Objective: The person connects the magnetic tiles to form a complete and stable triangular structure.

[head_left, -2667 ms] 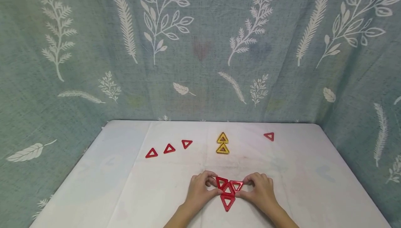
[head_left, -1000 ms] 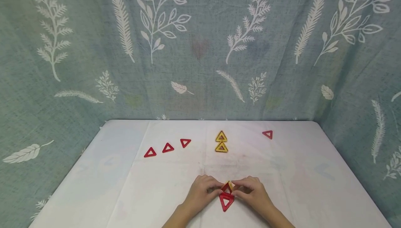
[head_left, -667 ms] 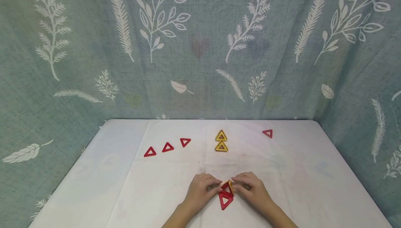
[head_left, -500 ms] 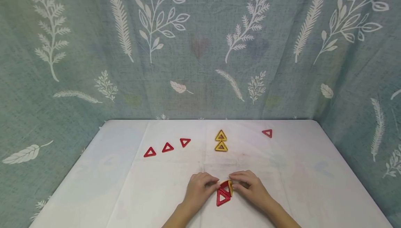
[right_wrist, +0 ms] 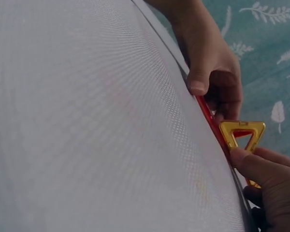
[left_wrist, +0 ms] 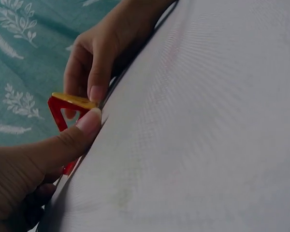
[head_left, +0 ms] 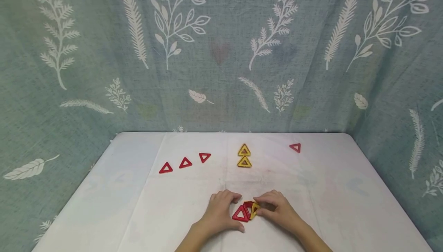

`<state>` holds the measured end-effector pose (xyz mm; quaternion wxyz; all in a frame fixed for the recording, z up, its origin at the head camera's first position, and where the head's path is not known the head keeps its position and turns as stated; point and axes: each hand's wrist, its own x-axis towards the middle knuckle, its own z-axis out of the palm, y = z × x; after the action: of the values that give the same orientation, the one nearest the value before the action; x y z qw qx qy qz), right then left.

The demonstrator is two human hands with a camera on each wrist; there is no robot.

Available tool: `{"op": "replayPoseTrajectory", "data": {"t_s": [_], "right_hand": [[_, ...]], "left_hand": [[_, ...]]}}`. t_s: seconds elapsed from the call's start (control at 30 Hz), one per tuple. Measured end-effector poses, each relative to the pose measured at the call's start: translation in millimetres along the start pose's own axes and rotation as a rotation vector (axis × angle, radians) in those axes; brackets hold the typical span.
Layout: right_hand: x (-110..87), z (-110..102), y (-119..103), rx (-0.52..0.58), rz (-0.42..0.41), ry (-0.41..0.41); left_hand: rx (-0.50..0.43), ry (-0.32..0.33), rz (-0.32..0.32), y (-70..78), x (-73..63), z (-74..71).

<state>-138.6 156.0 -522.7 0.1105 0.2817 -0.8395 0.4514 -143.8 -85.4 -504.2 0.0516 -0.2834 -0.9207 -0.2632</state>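
We see the right hand (head_left: 279,206) pinching the yellow-faced triangle (right_wrist: 251,124), which stands up at a slant on the bench (head_left: 311,190). The fingers of the left hand (head_left: 219,210) are spread and seem to hold nothing; they curve around the flat red triangle (head_left: 240,219), which lies beside the folded red part (head_left: 247,203), between our two hands.

We think the slanted piece could flop down if the right hand lets go too soon, as it may have little to lean on. A hard push from the left could slide the flat one and pull the edges apart. A bumping thumb could do the same.

From the right wrist we see the big yellow face and its hole, which the head view shows only from above, thin and partly hidden. From the left wrist we see red with a yellow edge on top. Only from the head do we see the three red triangles (head_left: 181,166), the two yellow triangles (head_left: 244,166) and the lone red triangle (head_left: 299,148) farther back.
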Motion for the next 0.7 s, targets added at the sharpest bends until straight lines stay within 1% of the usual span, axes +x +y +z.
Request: {"op": "replayPoseTrajectory", "data": {"t_s": [0.1,0.23,0.37,0.53,0.6,0.7], "right_hand": [[-0.7,1,0,-0.006,0.023,0.009],[-1.5,1,0,-0.006,0.041,0.033],[-2.6,3,0,-0.012,-0.01,0.076],[-3.6,3,2,-0.055,-0.034,0.086],[-3.6,3,2,-0.069,-0.046,0.088],[-3.2,4,2,-0.076,-0.08,0.096]], "left_hand": [[-0.006,-0.014,-0.025,-0.7,-0.7,-2.3],[-0.005,0.017,-0.04,-3.6,-1.1,-3.6],[0.052,0.074,-0.038,-6.1,-1.6,-3.4],[0.13,0.181,-0.056,-9.7,-3.7,-0.3],[0.138,0.202,-0.061,-10.3,-4.2,0.3],[0.13,0.206,-0.073,-11.7,-4.4,1.9]]}}
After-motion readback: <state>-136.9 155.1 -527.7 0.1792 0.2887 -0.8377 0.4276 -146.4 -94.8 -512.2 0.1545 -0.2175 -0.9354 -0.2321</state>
